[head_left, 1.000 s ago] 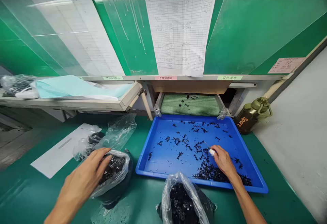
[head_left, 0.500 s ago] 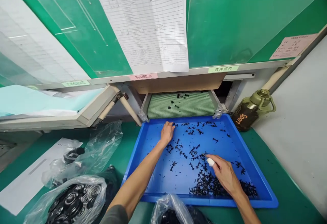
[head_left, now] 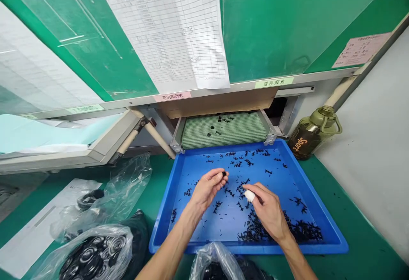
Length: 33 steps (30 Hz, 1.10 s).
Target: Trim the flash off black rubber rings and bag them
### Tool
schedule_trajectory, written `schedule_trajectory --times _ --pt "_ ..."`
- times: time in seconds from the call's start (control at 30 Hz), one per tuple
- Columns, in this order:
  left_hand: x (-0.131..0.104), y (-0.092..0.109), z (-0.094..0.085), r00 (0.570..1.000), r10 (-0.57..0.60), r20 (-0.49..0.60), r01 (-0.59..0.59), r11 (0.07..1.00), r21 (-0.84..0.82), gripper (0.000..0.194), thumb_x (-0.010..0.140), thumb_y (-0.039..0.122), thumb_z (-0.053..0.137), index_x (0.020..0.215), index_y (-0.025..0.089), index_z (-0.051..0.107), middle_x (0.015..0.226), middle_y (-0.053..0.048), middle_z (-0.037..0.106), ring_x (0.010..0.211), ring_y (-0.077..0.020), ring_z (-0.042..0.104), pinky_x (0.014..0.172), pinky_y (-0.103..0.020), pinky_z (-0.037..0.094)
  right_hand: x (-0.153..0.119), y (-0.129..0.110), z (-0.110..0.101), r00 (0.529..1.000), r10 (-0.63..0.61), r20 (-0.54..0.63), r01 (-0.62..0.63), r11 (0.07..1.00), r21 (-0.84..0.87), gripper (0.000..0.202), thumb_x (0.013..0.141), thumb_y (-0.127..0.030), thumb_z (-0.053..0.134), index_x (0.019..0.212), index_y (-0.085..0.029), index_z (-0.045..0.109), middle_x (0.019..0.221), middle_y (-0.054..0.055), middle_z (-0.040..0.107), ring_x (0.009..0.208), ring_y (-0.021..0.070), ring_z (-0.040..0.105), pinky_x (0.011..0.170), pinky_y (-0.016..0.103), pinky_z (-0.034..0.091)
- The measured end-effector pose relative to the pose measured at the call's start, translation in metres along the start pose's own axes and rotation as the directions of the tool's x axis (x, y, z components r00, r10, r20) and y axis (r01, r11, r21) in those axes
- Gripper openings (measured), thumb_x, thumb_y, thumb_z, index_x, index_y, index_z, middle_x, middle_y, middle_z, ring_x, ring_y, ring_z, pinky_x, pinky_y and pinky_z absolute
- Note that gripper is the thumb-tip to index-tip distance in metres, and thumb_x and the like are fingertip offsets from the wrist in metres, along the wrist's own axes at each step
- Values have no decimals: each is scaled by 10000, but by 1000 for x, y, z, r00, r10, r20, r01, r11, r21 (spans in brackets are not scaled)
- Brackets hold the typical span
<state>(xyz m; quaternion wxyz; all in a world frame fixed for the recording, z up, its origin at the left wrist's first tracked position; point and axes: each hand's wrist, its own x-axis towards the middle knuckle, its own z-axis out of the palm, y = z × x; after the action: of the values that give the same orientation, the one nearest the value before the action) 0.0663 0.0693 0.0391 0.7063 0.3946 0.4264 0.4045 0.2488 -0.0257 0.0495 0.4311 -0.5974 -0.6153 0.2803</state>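
OK, left hand [head_left: 207,188] has fingertips and thumb pinched on a small black part [head_left: 224,174], held above the middle of the blue tray [head_left: 207,229]. Right hand [head_left: 270,210] is just beside it, also over the tray, fingers curled in, white wrap [head_left: 249,195] at the thumb; can't tell if it grips anything, the fingertips hide that. Black scraps [head_left: 255,229] lie across the tray, densest at the near right. Belt [head_left: 236,134] at the far edge carries a few black pieces [head_left: 212,127]. Bag [head_left: 128,234] of black rings sits left of the tray.
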Motion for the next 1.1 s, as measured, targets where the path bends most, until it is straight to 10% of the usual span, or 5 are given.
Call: schedule_trajectory --times 0.27,0.93,1.1 --pt "-71 14 19 994 -100 35 106 904 -414 205 649 131 763 832 89 683 929 -92 693 716 -80 643 676 -131 509 -17 -43 7 999 -38 -39 40 998 41 264 869 -206 442 1004 -224 667 882 31 617 732 131 573 635 211 449" --pt "-99 8 26 970 220 -101 -233 963 -137 152 691 206 724 811 166 639 878 -44 687 719 -121 582 637 -230 460 -41 -66 37 964 -266 -19 244 907 -343 393 890 -134 313 1188 -199 561 844 71 570 722 161 567 687 275 462" --pt "-96 2 24 945 309 -104 -318 944 -86 125 713 230 699 790 168 621 837 -34 668 711 -131 587 646 -252 469 -38 -65 44 980 -193 -51 178 959 -222 382 841 -117 308 1079 -192 597 832 60 597 713 160 559 636 253 441"
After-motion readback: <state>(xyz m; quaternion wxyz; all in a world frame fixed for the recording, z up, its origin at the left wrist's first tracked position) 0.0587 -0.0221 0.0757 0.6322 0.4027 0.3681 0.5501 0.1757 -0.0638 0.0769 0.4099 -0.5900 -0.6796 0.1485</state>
